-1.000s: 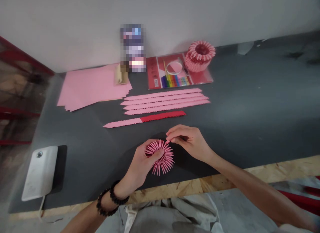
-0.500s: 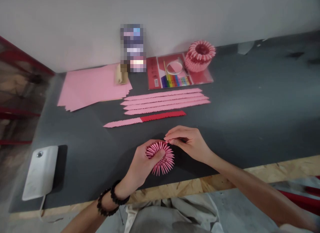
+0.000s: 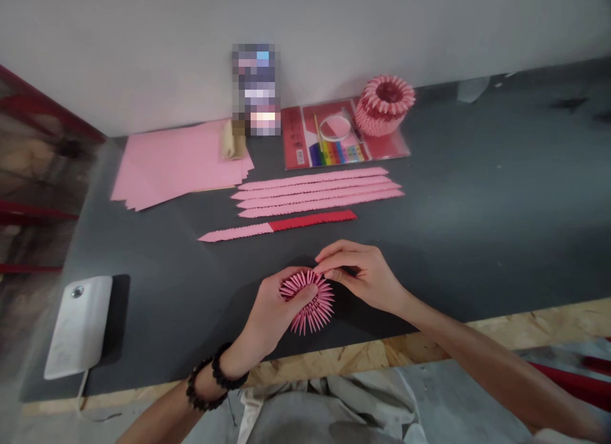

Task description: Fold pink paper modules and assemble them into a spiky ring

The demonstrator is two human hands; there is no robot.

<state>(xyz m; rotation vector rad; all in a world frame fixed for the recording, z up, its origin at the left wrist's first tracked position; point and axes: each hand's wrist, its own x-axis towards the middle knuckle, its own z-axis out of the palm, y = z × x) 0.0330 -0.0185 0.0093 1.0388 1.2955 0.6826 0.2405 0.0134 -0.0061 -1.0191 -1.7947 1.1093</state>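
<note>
My left hand (image 3: 279,307) grips a round pink origami ring (image 3: 319,313) made of folded paper pieces, its thumb across the centre and its fingers behind. The ring's pointed pieces fan outward, low over the front of the table. At the ring's upper right edge is my right hand (image 3: 363,275), thumb and forefinger closed together on a small folded paper piece that the fingers mostly hide. Beyond both hands lies a strip of nested folded pieces (image 3: 310,222), part pink and part red. Several all-pink strips (image 3: 317,193) lie in rows behind it.
Pink paper sheets (image 3: 167,161) lie at the back left under a small pale packet (image 3: 232,142). A blurred-out upright object (image 3: 258,88) leans on the wall. A pink paper vase (image 3: 384,110) stands on a red kit package (image 3: 293,138). A white corded device (image 3: 79,329) is front left.
My right fingertips have come in slightly against the ring's edge, and the small pink piece shows less between them. My left hand keeps its hold. The view has shifted slightly.
</note>
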